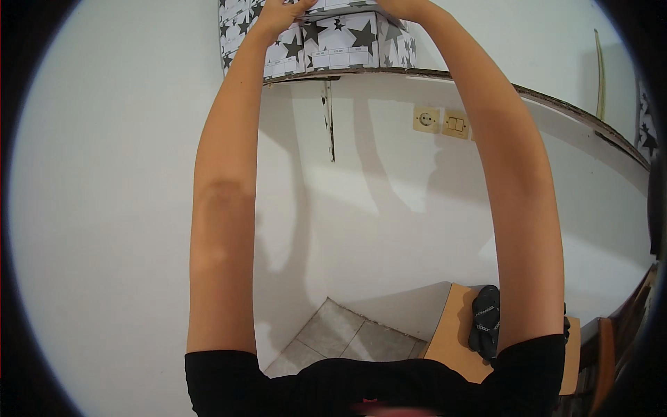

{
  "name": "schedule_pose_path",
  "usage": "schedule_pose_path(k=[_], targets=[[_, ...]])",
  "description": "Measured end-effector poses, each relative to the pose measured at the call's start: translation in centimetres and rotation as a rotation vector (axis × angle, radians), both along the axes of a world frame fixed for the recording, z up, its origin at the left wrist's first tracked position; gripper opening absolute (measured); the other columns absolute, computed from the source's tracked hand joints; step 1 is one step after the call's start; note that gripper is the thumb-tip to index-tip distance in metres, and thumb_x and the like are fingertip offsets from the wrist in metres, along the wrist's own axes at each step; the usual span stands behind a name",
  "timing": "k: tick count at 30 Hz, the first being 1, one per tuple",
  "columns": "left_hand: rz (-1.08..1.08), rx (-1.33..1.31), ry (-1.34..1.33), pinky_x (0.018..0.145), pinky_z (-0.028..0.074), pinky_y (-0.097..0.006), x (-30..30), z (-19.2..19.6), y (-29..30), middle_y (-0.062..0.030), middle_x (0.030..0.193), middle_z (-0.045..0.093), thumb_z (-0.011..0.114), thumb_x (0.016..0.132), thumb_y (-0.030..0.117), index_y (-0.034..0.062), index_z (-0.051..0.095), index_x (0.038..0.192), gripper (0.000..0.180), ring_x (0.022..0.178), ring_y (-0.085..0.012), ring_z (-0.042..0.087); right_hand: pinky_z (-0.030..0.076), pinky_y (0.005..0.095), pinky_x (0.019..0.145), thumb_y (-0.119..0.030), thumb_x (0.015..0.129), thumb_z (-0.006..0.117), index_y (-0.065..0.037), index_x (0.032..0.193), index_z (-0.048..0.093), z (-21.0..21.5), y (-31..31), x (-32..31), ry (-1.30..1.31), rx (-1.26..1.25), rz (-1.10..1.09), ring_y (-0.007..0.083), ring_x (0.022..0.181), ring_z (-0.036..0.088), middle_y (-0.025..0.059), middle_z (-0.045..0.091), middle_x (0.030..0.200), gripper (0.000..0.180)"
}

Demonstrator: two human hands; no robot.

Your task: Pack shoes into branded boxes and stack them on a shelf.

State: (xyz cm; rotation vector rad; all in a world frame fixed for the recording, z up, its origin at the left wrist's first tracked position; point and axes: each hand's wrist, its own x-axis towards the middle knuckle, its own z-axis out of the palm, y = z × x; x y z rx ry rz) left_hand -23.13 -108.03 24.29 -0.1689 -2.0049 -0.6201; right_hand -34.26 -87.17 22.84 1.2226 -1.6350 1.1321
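Observation:
High up at the top edge, both my arms reach to white cardboard boxes with black and grey stars. An upper star-patterned box (340, 7), mostly cut off, lies between my hands on top of another star-patterned box (340, 43). My left hand (281, 15) grips its left side, the thumb pointing inward along the front. At its right side is my right hand (404, 8), bent round the corner with its fingertips out of the picture. More star-patterned boxes (236, 29) stand at the left, partly behind my left hand.
The boxes stand on a wall shelf (556, 103) with a worn edge and a metal bracket (329, 121). Below it are a socket (426, 119) and a switch (456, 124). Lower right, black footwear (484, 323) rests on a wooden surface (448, 323), near a wooden chair part (606, 358).

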Motion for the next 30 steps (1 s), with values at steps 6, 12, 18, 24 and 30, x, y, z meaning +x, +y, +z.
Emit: schedule_pose_path(k=[6, 12, 18, 24, 30], targets=[[-0.245, 0.059, 0.053, 0.084, 0.045, -0.034, -1.3, -0.8, -5.4, -0.0151, 0.116, 0.054, 0.079, 0.069, 0.03, 0.0041, 0.052, 0.12, 0.063, 0.102, -0.0207, 0.054, 0.035, 0.0379, 0.1, -0.048, 0.079, 0.059, 0.015, 0.131, 0.017, 0.0, -2.2, -0.2, 0.082, -0.112, -0.024, 0.0392, 0.119, 0.043, 0.0337, 0.042, 0.126, 0.092], [0.026, 0.202, 0.273, 0.087, 0.044, -0.033, -3.2, -3.6, -5.9, -0.0185, 0.118, 0.052, 0.083, 0.062, 0.037, 0.0092, 0.057, 0.116, 0.066, 0.104, -0.0243, 0.053, 0.036, 0.0402, 0.099, -0.053, 0.077, 0.059, 0.011, 0.134, 0.015, -0.3, -3.9, 0.1, -0.12, -0.084, -0.194, 0.0432, 0.118, 0.043, 0.0355, 0.041, 0.125, 0.097], [0.231, 0.363, 0.288, 0.093, 0.04, -0.037, -4.1, -4.5, -3.7, -0.017, 0.122, 0.049, 0.083, 0.055, 0.049, 0.0124, 0.057, 0.115, 0.074, 0.113, -0.0277, 0.046, 0.035, 0.0397, 0.099, -0.054, 0.076, 0.06, 0.01, 0.136, 0.012, 0.1, -3.7, -2.0, -0.097, -0.097, -0.188, 0.0426, 0.118, 0.043, 0.036, 0.04, 0.125, 0.101], [0.265, 0.383, 0.334, 0.096, 0.036, -0.04, -4.2, -4.7, -3.8, -0.0135, 0.122, 0.05, 0.082, 0.052, 0.052, 0.0151, 0.058, 0.113, 0.075, 0.117, -0.0283, 0.041, 0.035, 0.04, 0.099, -0.054, 0.076, 0.06, 0.009, 0.136, 0.013, 0.0, -3.9, -1.8, -0.138, -0.09, -0.199, 0.042, 0.118, 0.043, 0.0354, 0.041, 0.125, 0.099], [0.265, 0.386, 0.38, 0.096, 0.033, -0.047, -4.2, -5.2, -3.7, -0.0145, 0.122, 0.045, 0.082, 0.055, 0.049, 0.0174, 0.057, 0.111, 0.069, 0.119, -0.0349, 0.028, 0.035, 0.0399, 0.1, -0.056, 0.077, 0.057, 0.01, 0.136, 0.013, 0.0, -4.3, -1.7, -0.125, -0.074, -0.184, 0.0416, 0.119, 0.042, 0.0353, 0.04, 0.126, 0.099]])
